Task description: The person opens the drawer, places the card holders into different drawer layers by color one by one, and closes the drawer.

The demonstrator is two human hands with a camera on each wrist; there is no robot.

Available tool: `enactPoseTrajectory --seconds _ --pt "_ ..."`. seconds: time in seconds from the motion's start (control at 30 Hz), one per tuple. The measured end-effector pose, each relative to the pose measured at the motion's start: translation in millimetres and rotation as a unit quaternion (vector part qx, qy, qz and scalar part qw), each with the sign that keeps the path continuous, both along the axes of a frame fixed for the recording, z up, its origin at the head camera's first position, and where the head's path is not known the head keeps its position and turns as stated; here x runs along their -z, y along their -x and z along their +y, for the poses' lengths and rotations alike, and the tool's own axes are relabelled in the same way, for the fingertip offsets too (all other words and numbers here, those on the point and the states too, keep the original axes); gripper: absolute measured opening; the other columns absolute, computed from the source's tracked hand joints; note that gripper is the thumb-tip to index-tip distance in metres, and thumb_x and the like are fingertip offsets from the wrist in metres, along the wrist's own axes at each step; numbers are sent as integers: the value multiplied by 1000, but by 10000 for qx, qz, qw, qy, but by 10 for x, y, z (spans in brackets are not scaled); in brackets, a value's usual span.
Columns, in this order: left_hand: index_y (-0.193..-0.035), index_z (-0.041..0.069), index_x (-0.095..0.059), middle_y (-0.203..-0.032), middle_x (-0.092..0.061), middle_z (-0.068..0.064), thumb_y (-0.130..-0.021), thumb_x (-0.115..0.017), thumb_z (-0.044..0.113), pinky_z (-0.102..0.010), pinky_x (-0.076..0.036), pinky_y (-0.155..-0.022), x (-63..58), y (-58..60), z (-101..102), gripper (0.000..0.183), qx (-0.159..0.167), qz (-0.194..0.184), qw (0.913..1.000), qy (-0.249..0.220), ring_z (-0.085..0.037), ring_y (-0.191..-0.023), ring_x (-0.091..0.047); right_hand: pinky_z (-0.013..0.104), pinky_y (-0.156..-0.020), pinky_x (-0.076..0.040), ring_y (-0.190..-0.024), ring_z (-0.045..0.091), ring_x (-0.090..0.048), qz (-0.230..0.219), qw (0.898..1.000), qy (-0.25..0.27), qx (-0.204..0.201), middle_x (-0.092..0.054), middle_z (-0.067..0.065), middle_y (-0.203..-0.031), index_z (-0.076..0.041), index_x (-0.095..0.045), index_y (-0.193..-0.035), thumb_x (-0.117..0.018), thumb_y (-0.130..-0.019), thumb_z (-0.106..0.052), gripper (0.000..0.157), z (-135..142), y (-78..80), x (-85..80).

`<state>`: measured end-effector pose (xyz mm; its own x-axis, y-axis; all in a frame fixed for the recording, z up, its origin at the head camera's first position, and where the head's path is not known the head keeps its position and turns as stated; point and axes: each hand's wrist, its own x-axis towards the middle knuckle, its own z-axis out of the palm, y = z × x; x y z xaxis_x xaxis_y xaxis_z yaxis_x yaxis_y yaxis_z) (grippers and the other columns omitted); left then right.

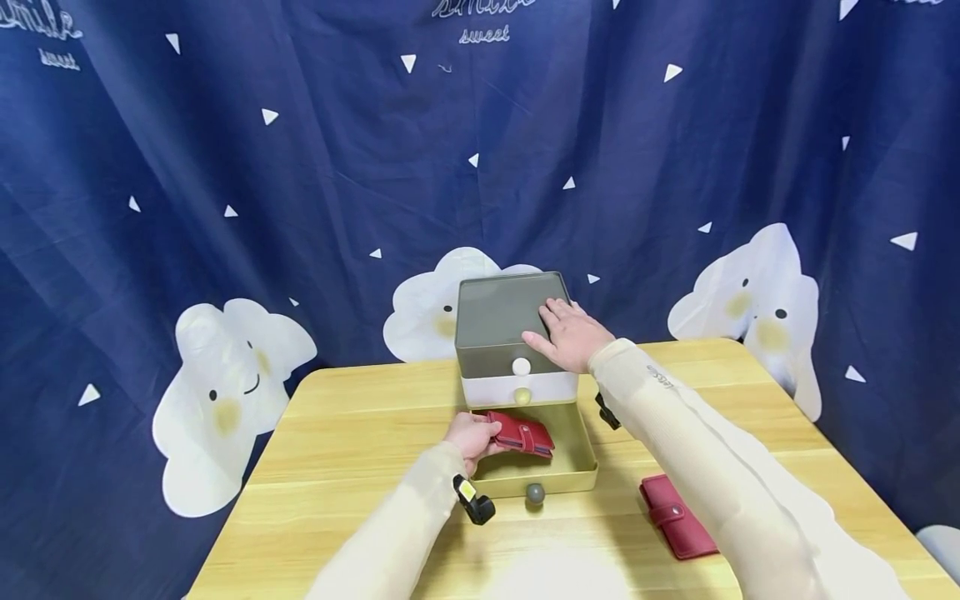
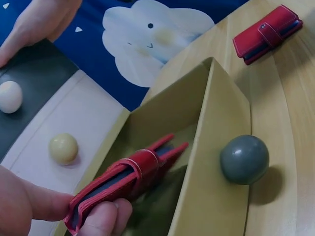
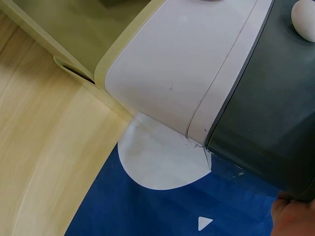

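A small three-tier drawer box [image 1: 510, 312] stands at the back of the table, grey on top, white in the middle. Its yellow-green bottom drawer [image 1: 581, 481] is pulled out. Over that drawer, my left hand [image 1: 472, 437] pinches a red wallet [image 1: 522, 434] by one end, thumb on one face and fingers on the other. In the left wrist view the strapped wallet [image 2: 142, 167] is tilted inside the drawer's walls. My right hand [image 1: 573, 335] rests on the box's grey top near its right edge, fingers extended. Only a bit of it shows in the right wrist view.
A second red wallet [image 1: 677, 517] lies on the wooden table [image 1: 360, 467], right of the drawer and beside the right forearm. The drawer's grey round knob [image 1: 535, 494] sticks out in front. A dark blue curtain [image 1: 337, 167] with clouds hangs behind the table.
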<state>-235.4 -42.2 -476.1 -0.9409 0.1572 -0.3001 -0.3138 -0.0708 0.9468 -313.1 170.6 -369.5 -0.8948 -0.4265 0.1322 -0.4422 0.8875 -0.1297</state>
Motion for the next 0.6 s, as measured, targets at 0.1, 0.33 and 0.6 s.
enactPoseTrajectory --seconds 0.1,0.33,0.6 --pt "-117 -26 -47 -110 -59 -37 -94 -48 -8 -33 -57 -73 8 -2 52 30 -40 -46 9999 111 -38 -92 -67 46 -116 -14 -144 32 -21 10 10000 16 -6 -28 21 -153 5 -34 -145 -28 -99 -59 79 1 -2 0" --pt "-114 -23 -51 -103 -63 -32 -90 -50 -9 -32 -57 -69 63 54 150 28 -224 -139 9993 251 -34 -82 -70 47 -116 -15 -143 33 -22 60 10000 68 -21 -30 22 -152 6 -35 -144 -29 -99 -58 78 -5 0 7" --pt "-114 -22 -52 -103 -63 -31 -90 -51 -8 -31 -58 -67 92 83 201 27 -312 -187 9985 414 -33 -79 -70 47 -116 -14 -143 33 -21 103 9999 34 -19 -30 22 -152 6 -35 -144 -30 -99 -58 79 -3 4 12"
